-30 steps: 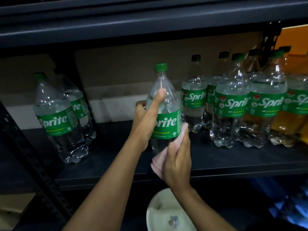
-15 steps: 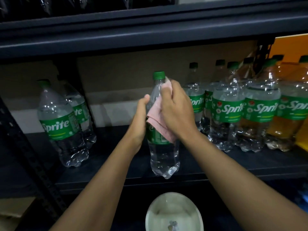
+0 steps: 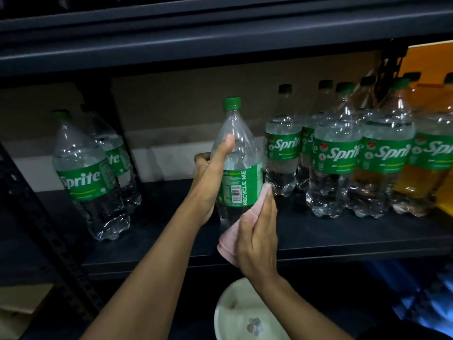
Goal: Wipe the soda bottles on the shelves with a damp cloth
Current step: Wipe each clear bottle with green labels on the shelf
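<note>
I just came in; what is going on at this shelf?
A person is wiping a bottle. The left hand grips it at the front of the shelf. The right hand holds a pink cloth against its lower part. On both sides stand other bottles; a white bowl is below.

A bottle (image 3: 239, 153) is at the middle of the shelf (image 3: 343, 236), near the front edge. The left hand (image 3: 208, 182) grips its left side; the right hand (image 3: 257, 239) holds a cloth (image 3: 229, 244) against its lower right. Two bottles (image 3: 85, 173) stand well to the left, one behind the other. A group of bottles (image 3: 338, 153) stands in rows to the right. An upper shelf (image 3: 220, 45) runs overhead. A bowl (image 3: 230, 312) sits below, under the right hand.
</note>
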Motion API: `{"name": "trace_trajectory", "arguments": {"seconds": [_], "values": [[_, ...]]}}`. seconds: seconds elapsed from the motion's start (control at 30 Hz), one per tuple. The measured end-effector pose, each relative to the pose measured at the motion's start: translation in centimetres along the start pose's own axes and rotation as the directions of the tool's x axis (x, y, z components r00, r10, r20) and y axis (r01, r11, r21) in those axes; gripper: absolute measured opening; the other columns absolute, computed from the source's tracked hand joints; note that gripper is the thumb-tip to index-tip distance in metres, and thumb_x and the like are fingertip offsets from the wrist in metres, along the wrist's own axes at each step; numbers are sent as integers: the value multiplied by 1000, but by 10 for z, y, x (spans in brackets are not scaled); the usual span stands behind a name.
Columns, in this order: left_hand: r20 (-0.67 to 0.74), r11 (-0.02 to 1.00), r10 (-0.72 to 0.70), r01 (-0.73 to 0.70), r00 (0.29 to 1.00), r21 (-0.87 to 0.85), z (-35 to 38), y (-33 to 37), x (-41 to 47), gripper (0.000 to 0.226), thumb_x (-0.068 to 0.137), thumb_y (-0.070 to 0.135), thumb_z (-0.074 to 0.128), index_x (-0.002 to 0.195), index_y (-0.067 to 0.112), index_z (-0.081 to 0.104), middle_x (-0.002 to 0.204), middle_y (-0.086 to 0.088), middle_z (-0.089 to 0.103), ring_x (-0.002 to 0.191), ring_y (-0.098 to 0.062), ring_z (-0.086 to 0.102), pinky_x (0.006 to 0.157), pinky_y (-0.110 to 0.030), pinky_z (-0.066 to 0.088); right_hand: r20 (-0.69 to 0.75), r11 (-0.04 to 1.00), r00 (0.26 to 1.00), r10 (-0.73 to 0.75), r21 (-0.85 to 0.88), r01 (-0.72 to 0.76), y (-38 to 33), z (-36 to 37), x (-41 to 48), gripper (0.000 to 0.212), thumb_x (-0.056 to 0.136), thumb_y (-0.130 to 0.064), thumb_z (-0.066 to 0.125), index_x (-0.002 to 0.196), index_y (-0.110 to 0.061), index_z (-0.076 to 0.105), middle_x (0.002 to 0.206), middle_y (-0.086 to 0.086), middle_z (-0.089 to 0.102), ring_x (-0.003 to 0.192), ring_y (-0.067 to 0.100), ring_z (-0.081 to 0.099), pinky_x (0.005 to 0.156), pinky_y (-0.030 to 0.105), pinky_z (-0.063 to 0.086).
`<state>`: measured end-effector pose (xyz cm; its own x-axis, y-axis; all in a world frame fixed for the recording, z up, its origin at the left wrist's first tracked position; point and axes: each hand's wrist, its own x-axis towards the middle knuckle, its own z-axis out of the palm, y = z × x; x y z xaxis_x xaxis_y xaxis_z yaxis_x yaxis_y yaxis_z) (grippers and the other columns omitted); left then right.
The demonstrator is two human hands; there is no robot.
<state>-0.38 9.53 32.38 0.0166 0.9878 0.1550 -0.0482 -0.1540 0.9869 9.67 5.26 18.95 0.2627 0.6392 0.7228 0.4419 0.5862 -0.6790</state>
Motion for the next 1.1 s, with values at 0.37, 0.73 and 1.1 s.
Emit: {"name": "trace_trajectory", "arguments": {"seconds": [0.37,0.73,1.1], "values": [[150,995,41,-53,988,79,-3,21,-19,64,102,74,32,132,34,71,120,-1,79,117,-16,73,109,-44,50,75,996,997,6,83,-13,-88,-20,125,42,108,-37,35,147,-30,50,142,-15,54,127,1,50,108,32,41],[-20,999,0,1,1000,52,4,21,-23,80,63,89,72,114,28,68,105,9,78,99,-7,75,97,-36,54,1,993,994,-110,-33,110,-26,0,43,86,98,-55,47,164,-16,7,171,5,12,158,14,13,126,43,23],[106,1000,31,-31,994,-1,-2,12,-7,88,78,93,55,137,30,69,134,-3,73,128,-23,67,115,-50,43,55,991,998,23,131,-30,-31,-10,49,65,106,-43,36,164,-29,9,166,-24,12,155,1,14,127,45,23]]}}
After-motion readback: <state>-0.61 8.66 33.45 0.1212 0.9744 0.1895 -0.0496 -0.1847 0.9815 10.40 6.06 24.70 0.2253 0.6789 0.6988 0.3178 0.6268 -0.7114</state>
